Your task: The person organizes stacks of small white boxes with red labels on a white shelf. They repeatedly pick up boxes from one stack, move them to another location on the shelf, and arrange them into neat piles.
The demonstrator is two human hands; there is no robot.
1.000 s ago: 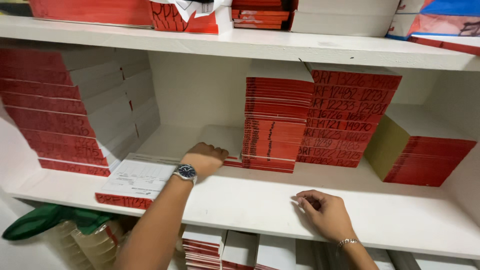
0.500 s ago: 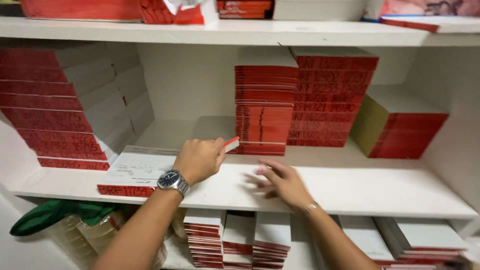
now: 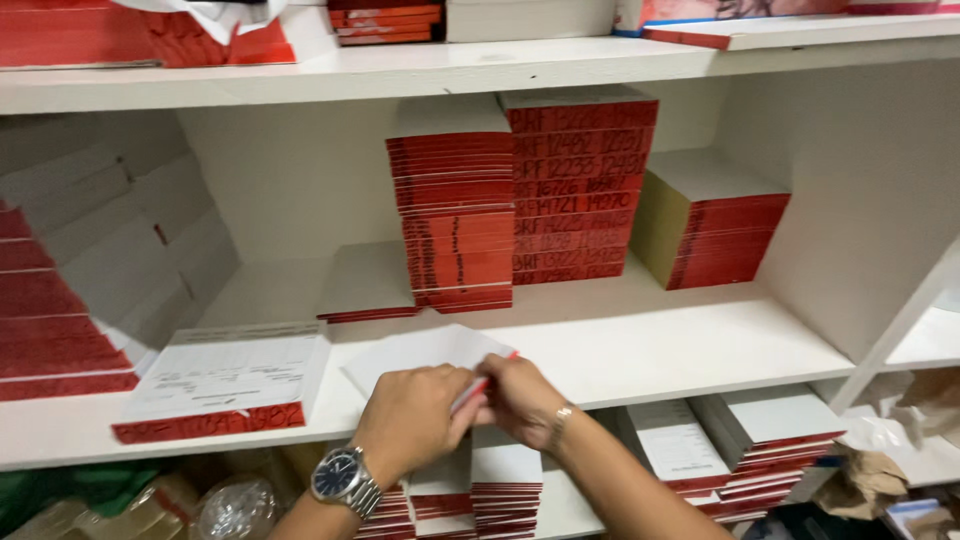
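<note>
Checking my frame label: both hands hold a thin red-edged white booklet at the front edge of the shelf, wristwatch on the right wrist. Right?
Not quite: the head view shows the wristwatch on the left wrist, while the right wrist wears only a thin bracelet. The rest holds: the left hand and right hand both hold the thin red-edged white booklet at the shelf's front edge.

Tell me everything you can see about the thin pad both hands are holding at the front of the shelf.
The pad is a thin white booklet with a red edge, paper by its look, its top sheet blank. It lies flat and skewed on the white shelf, near the front lip. The left hand and right hand grip its near corner together, covering that part. It sits apart from the printed pad to its left.
</note>
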